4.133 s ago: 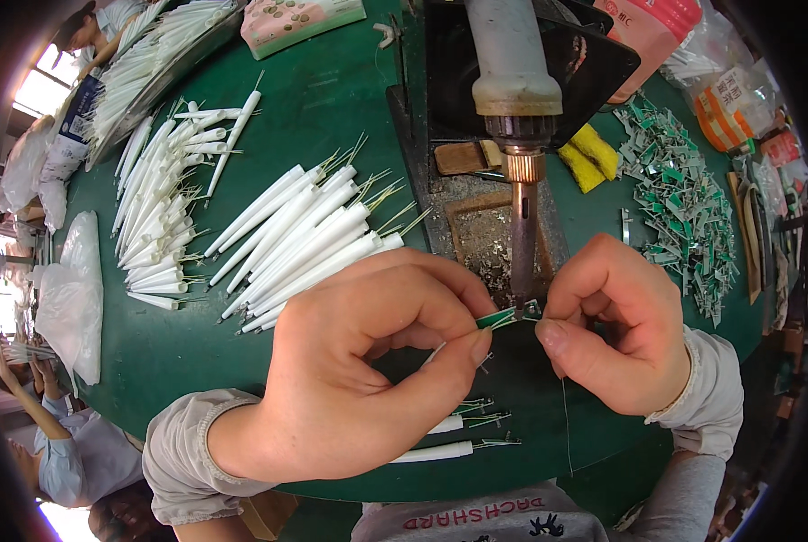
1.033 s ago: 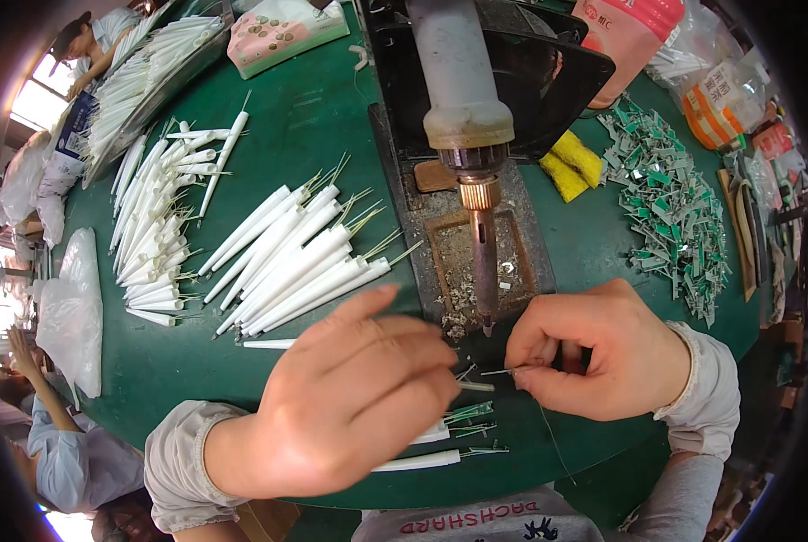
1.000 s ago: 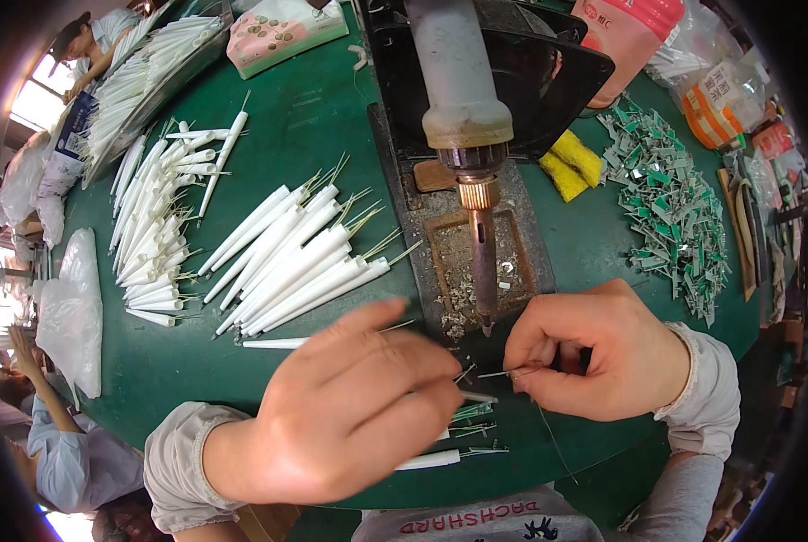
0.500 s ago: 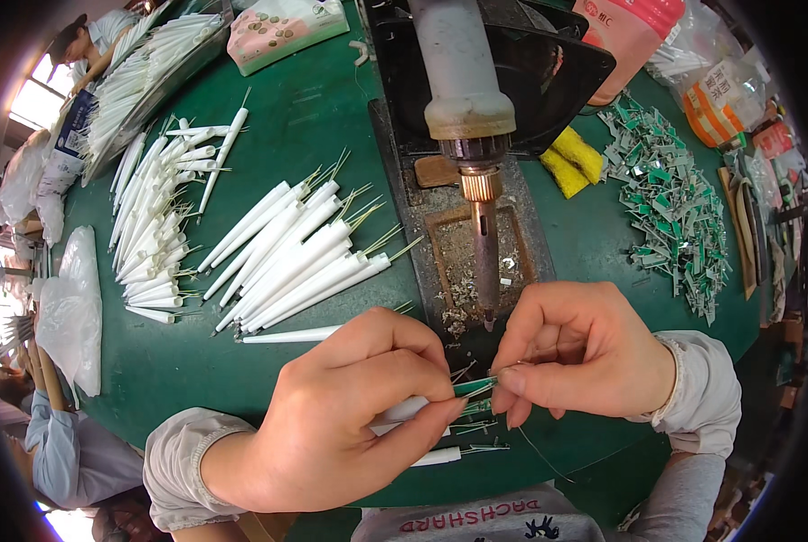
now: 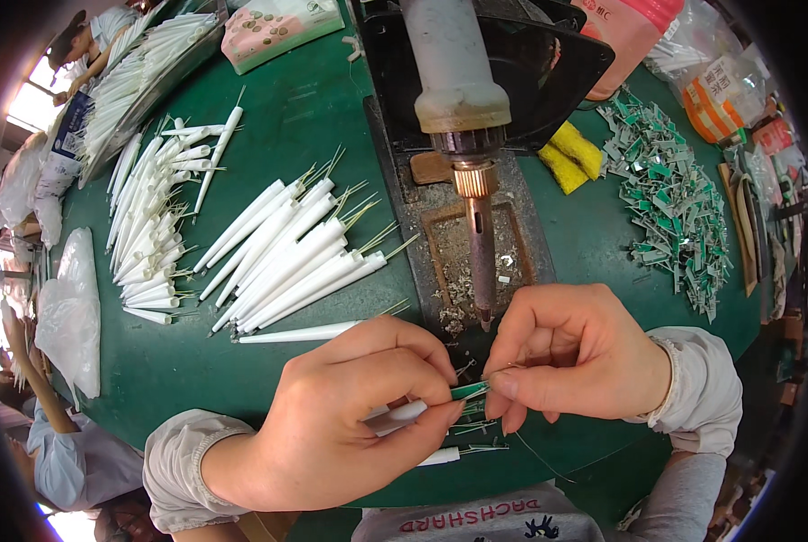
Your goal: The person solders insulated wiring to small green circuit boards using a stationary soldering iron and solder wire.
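Note:
A narrow green circuit board (image 5: 465,392) is pinched between the thumb and fingers of my left hand (image 5: 345,415). My right hand (image 5: 585,357) closes thumb and forefinger on a thin wire at the board's right end; the exact contact is hidden by the fingertips. Just above that spot points the tip of a soldering iron (image 5: 482,262). A white tapered tube (image 5: 399,415) shows beneath my left fingers; whether they hold it I cannot tell. Close to my body lies another white tube (image 5: 440,456) with wires at its end. A fine dark strand (image 5: 541,459) trails below my right hand.
White tapered tubes with wire ends lie in one group (image 5: 286,262) and another (image 5: 155,235) to the left. Loose green boards (image 5: 671,208) are heaped at right, near a yellow sponge (image 5: 571,158). The iron's dark stand (image 5: 530,217) holds solder scraps. Co-workers sit at far left.
Both hands hold nearly the same pose; my right fingertips have shifted slightly left with the board's end. The view has moved a little. At far left a co-worker's arm has risen.

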A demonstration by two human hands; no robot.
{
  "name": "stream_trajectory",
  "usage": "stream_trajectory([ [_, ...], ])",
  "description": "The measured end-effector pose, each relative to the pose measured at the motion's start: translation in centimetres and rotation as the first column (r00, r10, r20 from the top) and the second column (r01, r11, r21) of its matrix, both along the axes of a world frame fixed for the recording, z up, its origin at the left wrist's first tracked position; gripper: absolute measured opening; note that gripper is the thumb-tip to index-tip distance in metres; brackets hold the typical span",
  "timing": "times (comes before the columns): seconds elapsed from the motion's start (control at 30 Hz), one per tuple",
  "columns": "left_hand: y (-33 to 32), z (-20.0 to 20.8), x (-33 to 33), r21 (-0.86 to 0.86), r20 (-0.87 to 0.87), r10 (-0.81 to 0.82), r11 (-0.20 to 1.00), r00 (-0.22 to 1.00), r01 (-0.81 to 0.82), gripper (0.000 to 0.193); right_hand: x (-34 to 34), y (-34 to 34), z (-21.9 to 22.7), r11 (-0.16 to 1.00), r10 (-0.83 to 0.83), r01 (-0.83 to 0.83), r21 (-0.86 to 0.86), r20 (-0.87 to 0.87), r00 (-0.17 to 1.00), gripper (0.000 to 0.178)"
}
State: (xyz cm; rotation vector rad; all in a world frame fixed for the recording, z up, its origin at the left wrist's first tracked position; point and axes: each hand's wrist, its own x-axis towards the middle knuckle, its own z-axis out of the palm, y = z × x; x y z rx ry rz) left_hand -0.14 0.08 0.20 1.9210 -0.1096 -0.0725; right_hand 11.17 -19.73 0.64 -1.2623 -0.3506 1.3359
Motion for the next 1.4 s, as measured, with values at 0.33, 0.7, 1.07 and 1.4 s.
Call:
stream_trajectory([
  [0.33, 0.1, -0.1, 0.2, -0.25, -0.164, -0.011, 0.968, 0.986, -0.031, 0.007, 0.3, 0.0, -0.1, 1.0, -0.001, 0.001, 0.023, 0.009, 1.0, 0.007],
  [0.7, 0.4, -0.4, 0.9, -0.32, -0.136, 0.118, 0.934, 0.984, -0.157, 0.006, 1.1, -0.3, 0.8, 1.0, 0.008, -0.016, 0.019, 0.37, 0.929, 0.015],
  [1.07, 0.2, 0.0, 1.5, -0.243, 0.023, 0.151, 0.96, 0.988, -0.141, 0.01, 0.5, 0.0, 0.6, 0.999, -0.025, -0.003, 0.046, 0.599, 0.801, 0.016],
  [1.4, 0.3, 0.1, 1.4, -0.441, -0.193, 0.165, 0.866, 0.967, -0.236, 0.008, 0.6, -0.1, 0.2, 0.997, -0.034, -0.013, 0.072, 0.607, 0.794, 0.017],
])
